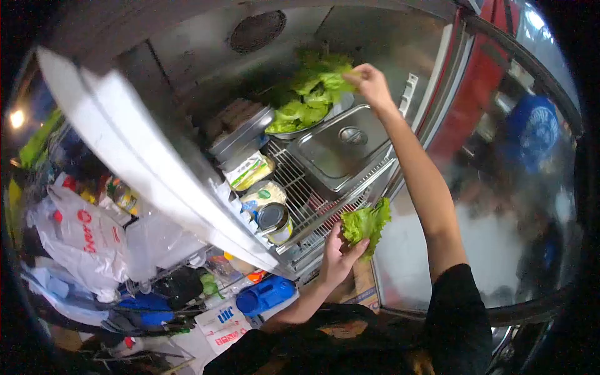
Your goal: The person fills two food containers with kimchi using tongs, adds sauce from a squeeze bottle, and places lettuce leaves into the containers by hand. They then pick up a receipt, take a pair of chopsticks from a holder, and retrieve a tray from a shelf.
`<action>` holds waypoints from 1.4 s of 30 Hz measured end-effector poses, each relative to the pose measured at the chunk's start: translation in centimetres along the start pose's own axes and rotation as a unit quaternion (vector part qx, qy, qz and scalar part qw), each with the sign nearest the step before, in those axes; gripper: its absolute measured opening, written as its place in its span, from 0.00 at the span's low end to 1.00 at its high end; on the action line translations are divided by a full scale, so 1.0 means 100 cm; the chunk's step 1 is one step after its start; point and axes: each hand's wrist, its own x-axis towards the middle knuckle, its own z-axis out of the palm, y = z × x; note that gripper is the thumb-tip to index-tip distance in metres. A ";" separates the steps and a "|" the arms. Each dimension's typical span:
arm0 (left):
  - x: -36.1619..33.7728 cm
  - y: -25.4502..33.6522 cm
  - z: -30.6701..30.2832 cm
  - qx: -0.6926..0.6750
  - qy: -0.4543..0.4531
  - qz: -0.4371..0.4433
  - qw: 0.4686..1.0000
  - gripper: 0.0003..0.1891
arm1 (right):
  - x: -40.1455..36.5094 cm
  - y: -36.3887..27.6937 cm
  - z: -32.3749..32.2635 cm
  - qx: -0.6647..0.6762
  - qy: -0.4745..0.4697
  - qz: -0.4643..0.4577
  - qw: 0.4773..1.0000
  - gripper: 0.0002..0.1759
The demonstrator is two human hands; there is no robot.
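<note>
Holding a leaf [366,225] between thumb and fingers of the left hand [339,257], just in front of the wire shelf [291,177], while pinching the edge of the lettuce [303,116] with the closed fingertips of the right hand [370,82], toward the back of an open fridge [206,62]. Best done with a light pinch, lifting upward so as not to tear or bruise, and with a loose left grip. Worth minding: the rim of the lidded pan [312,155], beside the lettuce, and the shelf's front edge. Crowded to the left by a can [274,219], tubs [250,170] and the white door [128,128]; likely roomiest above the pan.
</note>
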 end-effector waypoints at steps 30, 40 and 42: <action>-0.136 -0.015 0.058 0.333 -0.150 0.013 0.931 0.27 | -0.500 -0.078 -0.108 0.251 0.187 0.096 0.945 0.13; -0.125 -0.003 0.072 0.156 -0.074 0.034 0.984 0.20 | -0.497 -0.055 -0.062 0.304 0.192 0.064 0.931 0.12; -0.112 0.003 0.063 0.238 -0.081 0.052 0.967 0.15 | -0.493 -0.054 -0.052 0.327 0.189 0.061 0.924 0.12</action>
